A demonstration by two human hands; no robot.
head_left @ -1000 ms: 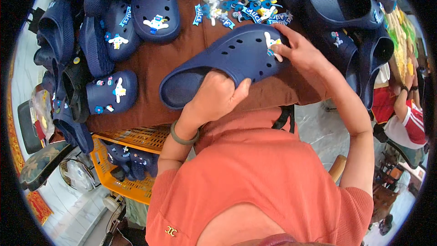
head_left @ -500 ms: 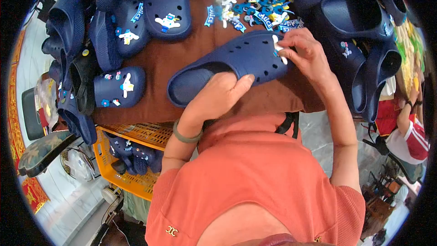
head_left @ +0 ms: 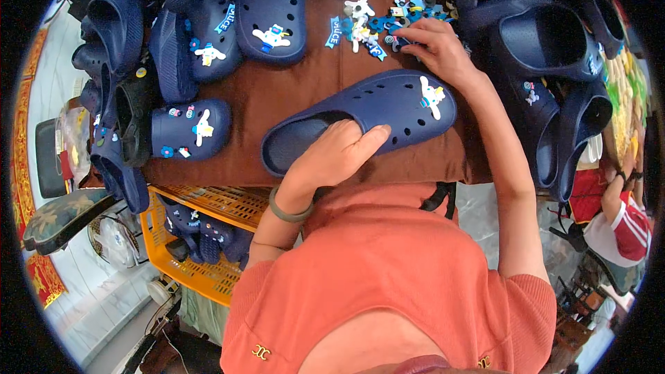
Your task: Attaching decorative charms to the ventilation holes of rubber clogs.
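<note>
The navy clog (head_left: 381, 109) lies on the brown surface (head_left: 291, 86), long axis eight-to-two o'clock, toe toward two. The left hand (head_left: 339, 152) grips its opening's rim. The right hand (head_left: 443, 52) has left the toe's white charm (head_left: 431, 98) for the charm pile (head_left: 418, 10) at one o'clock; whether it grasps anything, I cannot tell.

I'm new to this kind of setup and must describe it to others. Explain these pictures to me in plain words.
There is no machine here, just a person's two bare hands. The head-worn camera looks down and its wide fisheye lens bends straight edges, so left in the picture is the person's left. The left hand holds a navy clog, fingers inside its opening, thumb outside. A white figure charm sits near its toe. The right hand is at a pile of small charms; whether it grips one is unclear. More navy clogs lie around on the brown cloth.
</note>
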